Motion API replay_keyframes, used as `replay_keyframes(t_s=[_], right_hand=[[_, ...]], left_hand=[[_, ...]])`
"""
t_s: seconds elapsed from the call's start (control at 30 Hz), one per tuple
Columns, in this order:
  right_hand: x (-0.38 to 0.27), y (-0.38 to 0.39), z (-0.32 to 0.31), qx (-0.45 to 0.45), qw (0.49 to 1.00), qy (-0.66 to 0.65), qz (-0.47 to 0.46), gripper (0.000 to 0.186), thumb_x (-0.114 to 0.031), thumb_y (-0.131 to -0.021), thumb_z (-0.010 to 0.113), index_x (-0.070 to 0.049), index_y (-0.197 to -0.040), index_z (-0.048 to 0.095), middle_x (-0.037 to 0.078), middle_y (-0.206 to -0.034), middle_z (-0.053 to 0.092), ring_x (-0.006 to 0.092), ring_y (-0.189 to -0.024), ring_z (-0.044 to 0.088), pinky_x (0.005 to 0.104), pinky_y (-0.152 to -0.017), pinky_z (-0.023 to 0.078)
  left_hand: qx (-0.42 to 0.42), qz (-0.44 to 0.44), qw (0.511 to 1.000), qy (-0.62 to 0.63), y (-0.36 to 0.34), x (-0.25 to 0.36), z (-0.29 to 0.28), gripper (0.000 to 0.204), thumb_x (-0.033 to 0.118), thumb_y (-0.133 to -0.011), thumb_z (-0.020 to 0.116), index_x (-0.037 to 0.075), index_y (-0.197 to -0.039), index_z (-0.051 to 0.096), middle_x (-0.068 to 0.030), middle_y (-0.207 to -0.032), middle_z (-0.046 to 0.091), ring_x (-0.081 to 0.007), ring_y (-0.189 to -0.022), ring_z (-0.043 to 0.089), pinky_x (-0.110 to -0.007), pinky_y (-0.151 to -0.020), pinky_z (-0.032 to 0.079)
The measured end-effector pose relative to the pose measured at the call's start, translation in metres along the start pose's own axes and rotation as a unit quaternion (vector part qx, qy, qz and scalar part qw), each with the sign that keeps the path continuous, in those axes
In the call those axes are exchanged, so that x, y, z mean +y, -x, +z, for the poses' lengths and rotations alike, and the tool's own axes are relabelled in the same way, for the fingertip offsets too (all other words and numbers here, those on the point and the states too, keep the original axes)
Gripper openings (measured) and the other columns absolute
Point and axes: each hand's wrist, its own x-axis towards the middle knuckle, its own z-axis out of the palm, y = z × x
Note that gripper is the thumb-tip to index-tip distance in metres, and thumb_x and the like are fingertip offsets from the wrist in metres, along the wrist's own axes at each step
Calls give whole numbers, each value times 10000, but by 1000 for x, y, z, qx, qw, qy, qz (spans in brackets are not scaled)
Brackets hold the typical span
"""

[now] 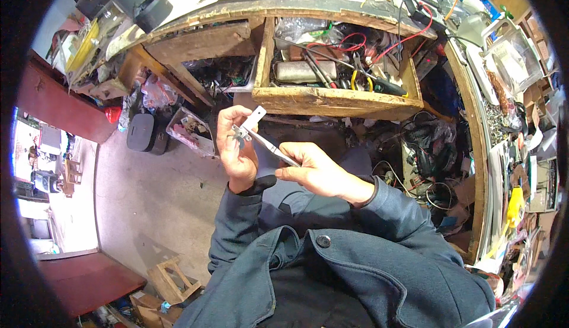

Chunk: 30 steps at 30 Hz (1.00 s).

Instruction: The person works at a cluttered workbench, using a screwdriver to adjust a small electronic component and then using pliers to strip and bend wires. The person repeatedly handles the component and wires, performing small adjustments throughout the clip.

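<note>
My left hand (236, 153) is raised in front of my lap, its fingers closed on a small silver metal bracket (255, 116) with a flat, pale end plate that has a hole in it. My right hand (320, 171) grips a slim silver metal tool (277, 151) between thumb and fingers. The tool's far end reaches up to the bracket and seems to touch it; whether it is tweezers or another slender tool is not plain. Just beyond both hands, an open wooden drawer (338, 101) holds yellow-handled pliers (361, 79), a screwdriver (391, 86) and red cable.
A wooden workbench (237, 9) curves around the far side, cluttered with wires and parts. To the right, a side shelf (477, 132) is heaped with loose items. A black box (142, 133) and a small wooden stool (176, 279) stand on the floor at left.
</note>
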Motion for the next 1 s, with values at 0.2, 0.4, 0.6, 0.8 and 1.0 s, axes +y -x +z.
replay_keyframes(t_s=[0.2,0.4,0.6,0.8,1.0], right_hand=[[-2,-3,-6,32,990,124,-55,137,-56,-876,639,18,-827,535,56,-660,473,126,-646,426,356,-578,405],[4,-5,-14,73,963,242,-88,63,-12,-818,589,18,-831,535,205,-707,556,298,-653,569,435,-622,458],[5,-3,-13,155,896,391,-146,124,0,-808,620,8,-859,507,239,-790,544,458,-724,557,474,-655,461],[-1,-2,-18,129,891,405,-161,130,-44,-802,623,-3,-872,521,214,-849,584,455,-787,591,507,-680,481],[-14,5,-23,49,931,330,-146,163,-40,-833,630,7,-828,475,178,-713,457,325,-664,448,443,-603,394]], left_hand=[[0,-31,999,-13,1,5,-1,607,454,-882,498,-48,-1220,545,-72,-970,572,-132,-840,515,-250,-748,405],[-47,-51,996,-47,0,13,-1,679,471,-883,573,-56,-1310,549,-56,-974,596,-108,-853,550,-213,-745,424],[-17,-67,997,-34,2,12,8,697,446,-869,571,-56,-1350,519,-83,-1088,615,-116,-927,586,-230,-814,467],[-16,-39,997,-70,2,14,12,717,447,-852,572,-60,-1355,512,-78,-1120,606,-108,-926,566,-233,-796,448],[-62,-56,993,-83,2,25,5,751,419,-793,597,-59,-1362,488,-5,-942,509,-85,-821,475,-208,-720,362]])
